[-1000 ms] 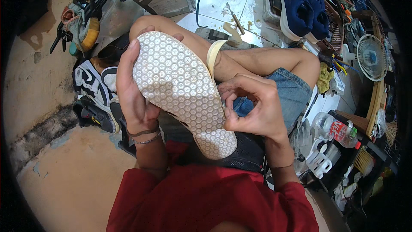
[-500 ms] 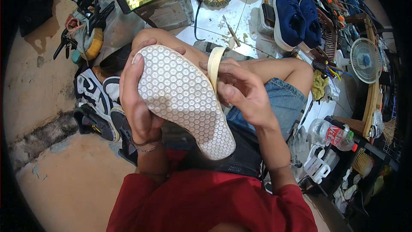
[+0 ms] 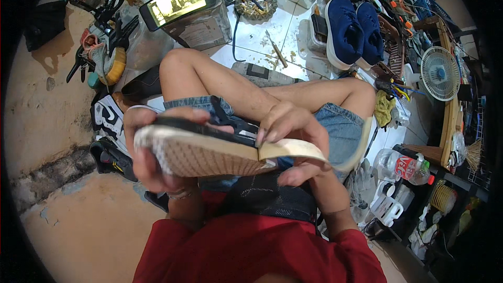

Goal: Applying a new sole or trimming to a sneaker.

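Hands front and centre, both clamped on a sneaker (image 3: 209, 149) held over the lap, just above the denim shorts (image 3: 340, 128). Left hand (image 3: 144, 152) cups the heel end at nine o'clock, fingers curled tight around the black upper, thumb under the patterned outsole. Right hand (image 3: 293, 136) sits at three o'clock of the shoe, fingers (image 3: 270, 131) pressed down on the top edge of the cream sole strip (image 3: 293, 149), thumb pinching from below, so the grip is closed on that strip. The strip runs off past the hand and bends away toward the right knee. The shoe is tipped on its side, sole facing the camera's lower edge, slightly blurred.

Round about on the tiled floor (image 3: 257, 34): a pair of navy shoes (image 3: 353, 31) at one o'clock, a phone (image 3: 178, 2) with a lit screen propped at eleven o'clock, a round tray of butts (image 3: 255, 2) at twelve, a small white fan (image 3: 439, 73) at two, a plastic bottle (image 3: 403, 166) at four, and black-and-white sneakers (image 3: 107, 118) at nine.
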{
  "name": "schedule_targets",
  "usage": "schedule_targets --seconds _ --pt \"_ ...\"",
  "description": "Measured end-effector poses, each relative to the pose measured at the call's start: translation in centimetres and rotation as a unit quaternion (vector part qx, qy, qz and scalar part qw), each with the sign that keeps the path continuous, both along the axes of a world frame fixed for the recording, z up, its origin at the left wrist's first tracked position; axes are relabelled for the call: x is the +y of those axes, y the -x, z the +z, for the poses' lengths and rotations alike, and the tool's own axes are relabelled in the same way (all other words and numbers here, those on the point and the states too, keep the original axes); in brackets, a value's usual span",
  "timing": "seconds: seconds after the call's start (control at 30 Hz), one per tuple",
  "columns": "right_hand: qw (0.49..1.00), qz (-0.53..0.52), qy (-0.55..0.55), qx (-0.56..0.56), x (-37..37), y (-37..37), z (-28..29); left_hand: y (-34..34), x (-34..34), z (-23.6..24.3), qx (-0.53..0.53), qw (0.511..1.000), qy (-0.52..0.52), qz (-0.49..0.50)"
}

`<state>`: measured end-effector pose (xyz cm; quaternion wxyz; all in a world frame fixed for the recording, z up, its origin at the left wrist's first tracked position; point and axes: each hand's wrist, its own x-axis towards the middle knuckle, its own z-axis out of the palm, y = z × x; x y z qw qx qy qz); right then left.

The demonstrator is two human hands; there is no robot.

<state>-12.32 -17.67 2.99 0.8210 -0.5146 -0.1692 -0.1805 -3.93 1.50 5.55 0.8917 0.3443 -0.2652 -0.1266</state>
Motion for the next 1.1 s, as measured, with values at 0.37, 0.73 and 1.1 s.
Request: schedule_targets --seconds 0.37,0.73,1.1 --pt "0.998 -0.061 0.003 -0.028 0.0 1.3 -0.8 0.1 -0.6 1.8 -0.298 0.948 -0.005 0.112" --pt "0.986 -0.093 0.064 0.121 0.8 2.1 0.9 -0.1 -0.4 2.9 -0.497 0.851 -0.130 0.107" --pt "0.943 -0.289 0.126 0.105 1.9 2.5 0.9 0.5 -0.9 1.9 -0.440 0.886 -0.062 0.134"
